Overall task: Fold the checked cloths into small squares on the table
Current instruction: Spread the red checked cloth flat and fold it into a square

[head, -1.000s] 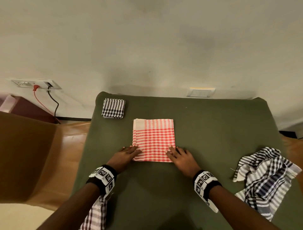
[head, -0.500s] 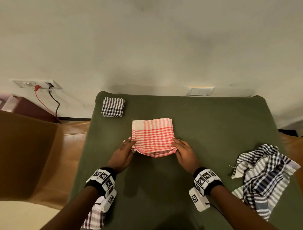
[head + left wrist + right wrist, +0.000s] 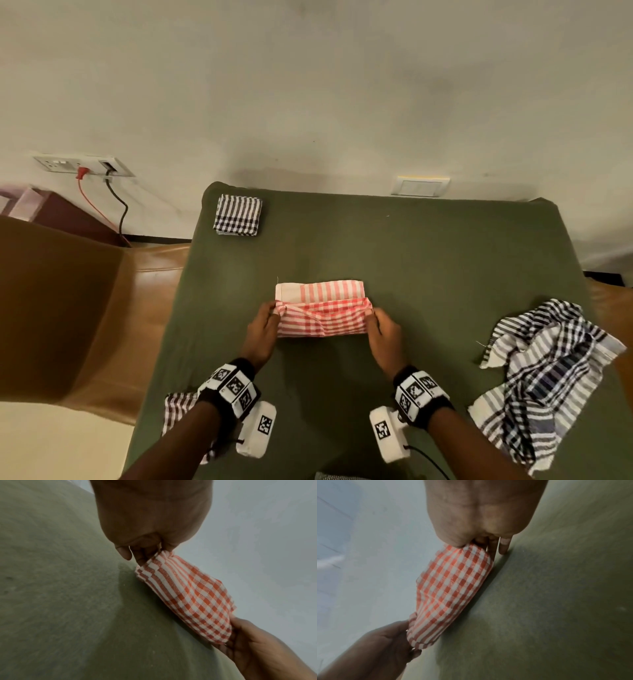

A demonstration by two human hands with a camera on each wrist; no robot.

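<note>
A red-and-white checked cloth [image 3: 322, 310] lies mid-table on the green cover, its near half raised and turned toward the far edge. My left hand [image 3: 265, 323] pinches the cloth's lifted left corner, and my right hand [image 3: 380, 325] pinches the lifted right corner. In the left wrist view the thumb and fingers of the left hand [image 3: 150, 547] squeeze the bunched red cloth [image 3: 185, 595]. The right wrist view has the right hand [image 3: 479, 539] gripping the red cloth [image 3: 452, 588], with the left hand [image 3: 388, 642] holding its other end.
A folded black-and-white checked square [image 3: 238, 215] sits at the far left corner of the green table [image 3: 428, 274]. A crumpled black-and-white striped cloth [image 3: 548, 377] lies at the right. Another checked cloth [image 3: 178, 411] hangs off the near left edge. A brown seat [image 3: 68, 308] stands left.
Both hands, which pressed on the flat cloth's near corners, have pinched them, lifted the near edge and carried it toward the far edge, so the cloth now shows half its depth.
</note>
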